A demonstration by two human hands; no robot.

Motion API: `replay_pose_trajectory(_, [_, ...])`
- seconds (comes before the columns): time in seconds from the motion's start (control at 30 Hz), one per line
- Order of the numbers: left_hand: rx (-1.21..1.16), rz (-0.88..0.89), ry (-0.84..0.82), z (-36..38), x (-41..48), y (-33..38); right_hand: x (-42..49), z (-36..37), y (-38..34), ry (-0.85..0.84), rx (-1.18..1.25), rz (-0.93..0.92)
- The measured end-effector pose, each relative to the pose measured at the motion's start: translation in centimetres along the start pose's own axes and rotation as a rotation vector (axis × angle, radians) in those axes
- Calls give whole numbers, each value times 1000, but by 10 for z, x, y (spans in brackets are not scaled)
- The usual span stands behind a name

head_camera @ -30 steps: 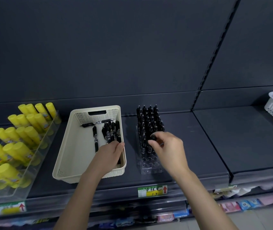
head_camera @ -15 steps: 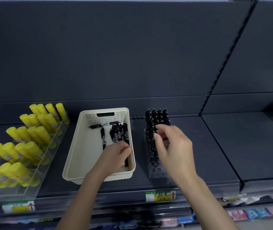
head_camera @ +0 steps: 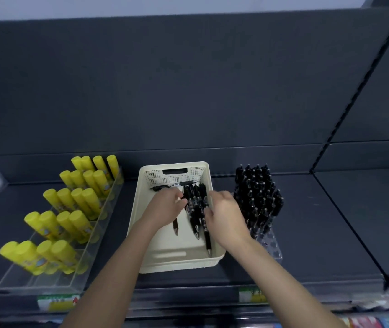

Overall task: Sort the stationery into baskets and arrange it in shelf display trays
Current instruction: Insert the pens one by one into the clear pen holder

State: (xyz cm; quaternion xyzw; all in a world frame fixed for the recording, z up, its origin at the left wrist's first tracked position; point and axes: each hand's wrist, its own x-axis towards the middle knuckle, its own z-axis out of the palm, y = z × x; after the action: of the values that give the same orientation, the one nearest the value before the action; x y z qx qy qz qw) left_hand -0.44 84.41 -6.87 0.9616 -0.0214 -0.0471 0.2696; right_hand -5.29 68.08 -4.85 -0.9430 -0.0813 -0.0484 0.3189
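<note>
Pictured on a dark shelf (head_camera: 330,221): a cream basket (head_camera: 141,223) with loose black pens (head_camera: 194,209) heaped along its right side. At the heap's left edge, the left hand (head_camera: 165,205), fingers curled round a single pen (head_camera: 176,227), tip poking out below the palm. At its right edge, the right hand (head_camera: 224,214), fingers bent against the pens, grip impossible to tell. Just right of the basket, a clear display tray (head_camera: 270,245) of upright pens; to the left, yellow glue sticks (head_camera: 70,209).
</note>
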Motion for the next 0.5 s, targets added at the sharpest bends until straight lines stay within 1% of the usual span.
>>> replay_pose_trajectory(0.1, [39,-109,-2,6,16,-9,16,9,5,-18,13,101])
replay_pose_trajectory(0.23, [-38,-263,-8,16,26,-8,20,19,9,-25,75,159])
replay_pose_trajectory(0.43, [-234,-321,21,34,36,13,21,24,11,-14,74,161])
replay_pose_trajectory(0.5, [-350,-351,23,39,39,16,21,25,10,-6,60,153])
